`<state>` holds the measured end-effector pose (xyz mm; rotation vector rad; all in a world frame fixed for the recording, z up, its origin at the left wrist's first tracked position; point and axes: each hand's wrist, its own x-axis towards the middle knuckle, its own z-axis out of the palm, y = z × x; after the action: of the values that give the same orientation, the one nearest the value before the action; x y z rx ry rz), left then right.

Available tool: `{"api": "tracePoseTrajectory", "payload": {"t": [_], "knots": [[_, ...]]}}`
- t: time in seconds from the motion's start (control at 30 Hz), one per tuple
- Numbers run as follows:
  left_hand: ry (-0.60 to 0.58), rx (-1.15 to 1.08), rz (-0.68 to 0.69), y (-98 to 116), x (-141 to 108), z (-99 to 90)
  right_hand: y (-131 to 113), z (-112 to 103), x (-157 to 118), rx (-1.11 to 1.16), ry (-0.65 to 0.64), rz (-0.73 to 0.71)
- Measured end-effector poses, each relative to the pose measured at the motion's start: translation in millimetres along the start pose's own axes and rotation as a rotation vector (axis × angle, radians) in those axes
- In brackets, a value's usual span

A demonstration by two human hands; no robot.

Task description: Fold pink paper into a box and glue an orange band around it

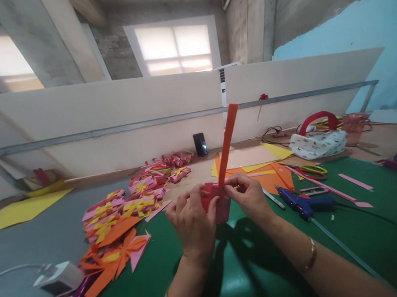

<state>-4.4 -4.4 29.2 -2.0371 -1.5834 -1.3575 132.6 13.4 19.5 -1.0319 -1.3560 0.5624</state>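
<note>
Near the middle of the view, my left hand [196, 220] is wrapped round a small red and pink folded paper piece [223, 209]. An orange paper strip [227, 142] stands almost upright from its top, leaning slightly right. My right hand [246, 195] is closed, thumb and fingers pinching at the strip's lower end beside the folded piece. Just right of my hands, a blue glue gun [299, 203] lies on the green mat [259, 270]. The fingertips partly hide where strip and folded piece meet.
Folded pink, yellow and orange paper pieces [140, 185] pile up at left. A phone [200, 144] leans against the back board. Yellow-handled scissors [312, 170], a pen [274, 199], orange sheets [271, 180] and a patterned fabric basket [319, 144] are at right. A white charger [60, 278] sits front left.
</note>
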Motion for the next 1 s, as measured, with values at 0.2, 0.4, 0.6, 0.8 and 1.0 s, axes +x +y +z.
{"api": "tracePoseTrajectory", "payload": {"t": [0.2, 0.4, 0.6, 0.8, 1.0], "knots": [[-0.083, 0.078, 0.052, -4, -2, 3.2, -1, 1, -1, 0.050, -0.019, 0.043], [-0.079, 0.051, 0.024, -4, -2, 3.6, 2, 5, -2, -0.020, -0.032, -0.066], [-0.170, -0.023, -0.109, -5, -2, 5.7, -1, 6, -6, -0.058, -0.042, -0.119], [-0.188, -0.132, -0.175, -2, -4, 7.1, -2, 6, -5, -0.101, -0.035, -0.137], [-0.272, -0.571, -0.369, -3, -2, 12.1, 2, 5, -2, -0.066, -0.034, -0.066]]}}
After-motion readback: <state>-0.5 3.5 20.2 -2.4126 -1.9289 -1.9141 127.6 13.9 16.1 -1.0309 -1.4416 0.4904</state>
